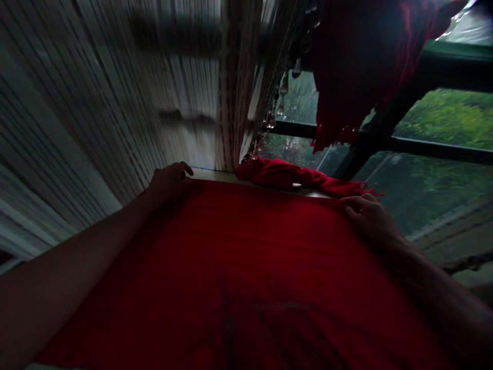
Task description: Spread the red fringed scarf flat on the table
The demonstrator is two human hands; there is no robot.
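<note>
Left hand [169, 182] and right hand [367, 213] each pinch a far corner of the red cloth [239, 267], grip closed on it, stretched before a windowsill [215, 174] and string curtain [115, 103].

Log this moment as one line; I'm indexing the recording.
left hand: on red cloth far-left corner | right hand: grips far-right edge | cloth: spread flat | bunched red scarf: beyond | window: behind

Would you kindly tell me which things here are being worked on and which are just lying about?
In hand:
- left hand
- right hand
- red cloth, held at its far corners

Lying about:
- bunched red scarf
- hanging red fabric
- bead curtain
- window frame
</note>
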